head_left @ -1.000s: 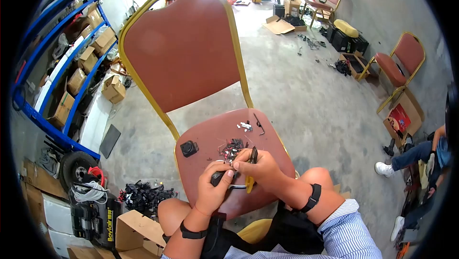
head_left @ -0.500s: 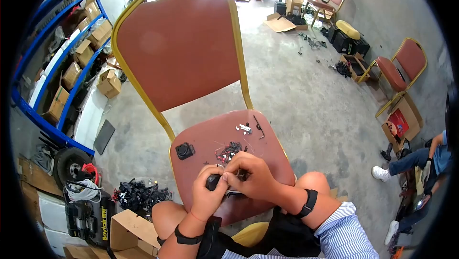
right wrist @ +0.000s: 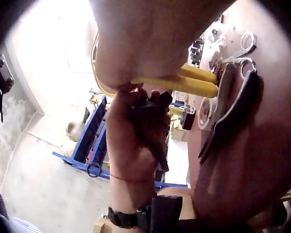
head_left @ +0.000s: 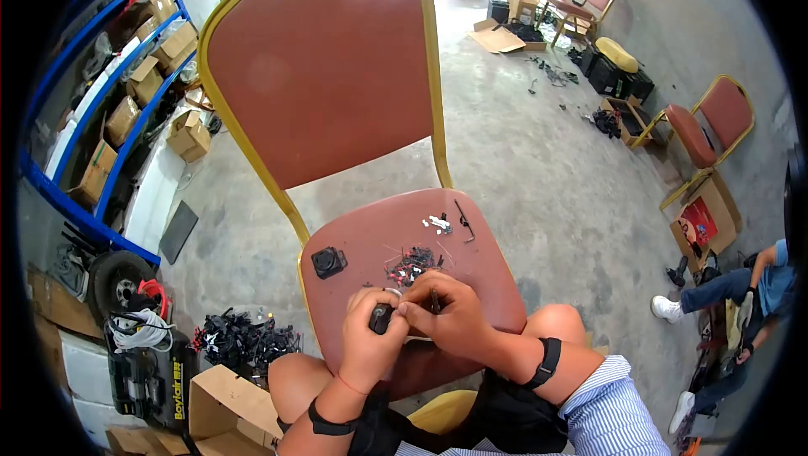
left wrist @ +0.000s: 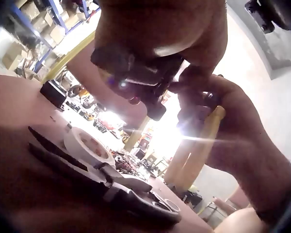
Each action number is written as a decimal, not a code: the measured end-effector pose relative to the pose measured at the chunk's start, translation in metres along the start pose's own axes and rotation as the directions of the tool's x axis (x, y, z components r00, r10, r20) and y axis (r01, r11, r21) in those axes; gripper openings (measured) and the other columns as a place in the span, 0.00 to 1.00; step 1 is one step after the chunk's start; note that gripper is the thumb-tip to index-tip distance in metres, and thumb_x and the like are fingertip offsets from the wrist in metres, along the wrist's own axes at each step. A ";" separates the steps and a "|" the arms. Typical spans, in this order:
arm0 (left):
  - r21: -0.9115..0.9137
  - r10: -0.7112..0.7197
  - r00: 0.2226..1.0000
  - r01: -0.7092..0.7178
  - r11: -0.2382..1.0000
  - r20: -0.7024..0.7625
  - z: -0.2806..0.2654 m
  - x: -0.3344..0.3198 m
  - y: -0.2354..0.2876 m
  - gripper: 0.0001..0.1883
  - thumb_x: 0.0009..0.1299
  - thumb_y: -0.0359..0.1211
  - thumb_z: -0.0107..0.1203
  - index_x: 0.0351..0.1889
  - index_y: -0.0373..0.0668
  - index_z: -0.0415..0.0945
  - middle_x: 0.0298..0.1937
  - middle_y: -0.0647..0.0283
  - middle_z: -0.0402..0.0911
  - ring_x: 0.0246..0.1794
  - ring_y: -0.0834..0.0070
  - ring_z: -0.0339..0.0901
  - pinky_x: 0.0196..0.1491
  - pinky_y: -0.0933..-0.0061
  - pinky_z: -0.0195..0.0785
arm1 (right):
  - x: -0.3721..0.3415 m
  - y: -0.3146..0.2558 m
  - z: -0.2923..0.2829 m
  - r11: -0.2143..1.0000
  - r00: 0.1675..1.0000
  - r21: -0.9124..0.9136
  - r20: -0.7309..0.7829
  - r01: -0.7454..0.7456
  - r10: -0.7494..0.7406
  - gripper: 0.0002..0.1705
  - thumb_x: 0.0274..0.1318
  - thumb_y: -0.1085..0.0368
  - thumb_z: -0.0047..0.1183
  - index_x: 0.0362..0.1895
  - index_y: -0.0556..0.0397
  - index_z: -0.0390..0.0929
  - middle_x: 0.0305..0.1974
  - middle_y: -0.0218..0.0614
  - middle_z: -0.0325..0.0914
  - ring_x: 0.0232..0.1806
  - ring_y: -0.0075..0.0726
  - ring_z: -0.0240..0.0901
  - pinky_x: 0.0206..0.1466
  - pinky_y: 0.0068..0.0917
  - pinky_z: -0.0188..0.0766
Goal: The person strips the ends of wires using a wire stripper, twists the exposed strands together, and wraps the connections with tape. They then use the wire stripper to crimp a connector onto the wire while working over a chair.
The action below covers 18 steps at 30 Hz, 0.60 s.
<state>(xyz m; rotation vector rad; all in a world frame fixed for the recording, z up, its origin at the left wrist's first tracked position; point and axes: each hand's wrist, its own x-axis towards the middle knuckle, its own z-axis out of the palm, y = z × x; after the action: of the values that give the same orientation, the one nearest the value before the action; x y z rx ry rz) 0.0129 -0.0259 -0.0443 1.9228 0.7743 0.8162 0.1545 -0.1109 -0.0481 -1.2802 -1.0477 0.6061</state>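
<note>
In the head view, an open cardboard box stands at lower left, its contents hard to make out; another open carton at right holds something red, and a blue shelf bears more boxes. Over the chair seat, the left hand grips a black part, and the right hand meets it fingertip to fingertip, just beyond a pile of small parts. In the left wrist view, the right hand clasps a yellow-handled tool; a tape roll and a dark-handled tool lie on the seat below. The right wrist view shows the black part within the left hand, just beside the yellow handles.
</note>
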 end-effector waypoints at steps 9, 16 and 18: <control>-0.052 -0.043 0.999 0.042 0.998 -0.006 -0.003 0.004 0.000 0.05 0.64 0.26 0.63 0.37 0.38 0.80 0.42 0.55 0.83 0.46 0.59 0.79 0.53 0.64 0.71 | 0.007 -0.003 0.003 1.000 0.997 0.020 -0.070 -0.022 0.023 0.06 0.56 0.71 0.65 0.35 0.60 0.81 0.35 0.39 0.81 0.37 0.35 0.78 0.43 0.30 0.73; -0.336 -0.331 0.925 0.377 0.863 0.187 -0.009 0.004 -0.007 0.07 0.66 0.24 0.62 0.41 0.36 0.81 0.45 0.56 0.83 0.49 0.66 0.80 0.54 0.69 0.72 | 0.007 -0.001 0.003 0.996 0.996 -0.016 -0.019 0.084 -0.084 0.05 0.56 0.75 0.65 0.35 0.59 0.81 0.36 0.39 0.81 0.38 0.35 0.78 0.43 0.30 0.74; -0.386 -0.303 0.930 0.363 0.848 0.209 -0.010 0.006 -0.011 0.08 0.65 0.23 0.62 0.42 0.36 0.82 0.46 0.56 0.83 0.49 0.66 0.80 0.56 0.68 0.72 | 0.007 -0.003 0.002 0.995 0.996 -0.026 -0.007 0.094 -0.094 0.05 0.56 0.77 0.64 0.35 0.59 0.81 0.36 0.39 0.80 0.37 0.34 0.78 0.42 0.29 0.74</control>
<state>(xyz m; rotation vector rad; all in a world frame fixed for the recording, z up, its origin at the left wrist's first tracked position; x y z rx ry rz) 0.0067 -0.0125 -0.0486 1.3913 0.7494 0.5660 0.1549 -0.1046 -0.0437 -1.2470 -1.1052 0.5167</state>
